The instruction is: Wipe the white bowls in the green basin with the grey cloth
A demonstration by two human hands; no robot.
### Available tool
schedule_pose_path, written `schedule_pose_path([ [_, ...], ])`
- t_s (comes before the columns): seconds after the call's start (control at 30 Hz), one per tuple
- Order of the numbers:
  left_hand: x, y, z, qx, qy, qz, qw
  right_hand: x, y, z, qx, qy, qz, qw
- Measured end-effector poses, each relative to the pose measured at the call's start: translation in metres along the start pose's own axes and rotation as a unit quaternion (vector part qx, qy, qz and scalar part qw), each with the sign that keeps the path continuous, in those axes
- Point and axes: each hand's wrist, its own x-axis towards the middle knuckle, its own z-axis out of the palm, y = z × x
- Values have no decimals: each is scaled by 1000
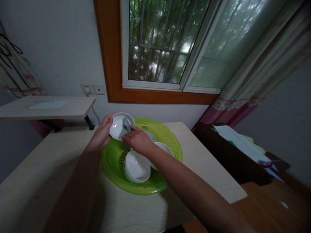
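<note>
My left hand grips a small white bowl by its left side, tilted so its inside faces me. In my right hand is a grey cloth, pressed against the inner right side of that bowl. Both hands are over the far left part of a green plastic basin. Inside the basin, a white bowl lies tipped towards me, and another white bowl sits to its right, partly covered by my right forearm. Thin sticks, perhaps chopsticks, show at the left.
The basin stands on a pale wooden table. A raised shelf with a paper on it is at the left. Behind are a wall socket and a window with an orange-brown frame. Papers lie on dark furniture at the right.
</note>
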Motion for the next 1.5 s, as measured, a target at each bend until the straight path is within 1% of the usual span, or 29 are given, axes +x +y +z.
schedule_pose_path([
  [0.13, -1, 3, 3, 13, 6, -4, 1000, 5, -8, 4, 2, 22, -20, 1000],
  [0.23, -1, 4, 3, 15, 6, -6, 1000, 7, -8, 2, -6, 13, -18, 1000],
  [0.4, -1, 2, 0, 1, 1, -3, 1000, 2, 1, -10, -18, -17, 15, 1000],
  [0.5, -1, 2, 0, -6, 3, -5, 1000, -2, 7, -18, -10, -36, 47, 998],
  [0.6, -2, 2, 0, -7, 3, -8, 1000, -4, 10, -23, 3, -49, 76, 996],
  [0.7, -2, 2, 0, -2, -2, -4, 1000, -5, 11, -20, 9, -46, 76, 996],
  [0.87, -2, 2, 0, 3, 7, -10, 1000, -4, 11, -9, 10, -23, 33, 999],
  [1.07, -2, 4, 2, 17, 6, -6, 1000, 4, -2, 4, 21, -20, 6, 1000],
  [1.23, -2, 4, 1, 20, 1, -3, 1000, 7, -9, 4, 17, -36, 26, 999],
  [1.37, 0, 1, -1, 23, -9, 4, 1000, 3, -5, -1, 13, -56, 44, 997],
  [1.5, -1, 0, -1, 15, -8, 0, 1000, 0, 2, -1, 14, -52, 51, 997],
])
